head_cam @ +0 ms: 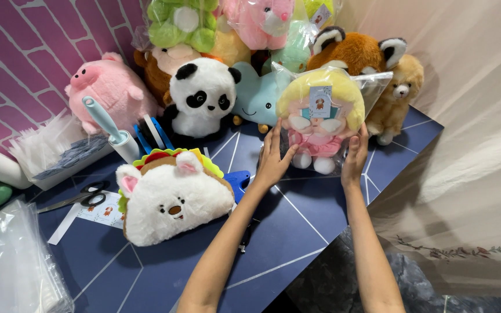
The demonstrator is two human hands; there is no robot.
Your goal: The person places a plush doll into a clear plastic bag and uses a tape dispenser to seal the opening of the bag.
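Bagged in clear plastic, the yellow-haired plush doll in a pink outfit (320, 119) is held upright at the back of the dark blue white-lined table (297, 232), just in front of the orange plush fox (355, 52). It is bracketed between both hands, its long axis vertical: the left hand (273, 159) is pressed flat on its left side, fingers spread and pointing up, and the right hand (355, 156) is curled on its right edge. Neither hand is nearer.

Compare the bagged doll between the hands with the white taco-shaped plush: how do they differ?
The yellow-haired doll is sealed in a clear bag; the taco plush is bare. The doll stands upright, held by the left hand and right hand; the taco plush sits untouched. Both are soft toys on the blue table.
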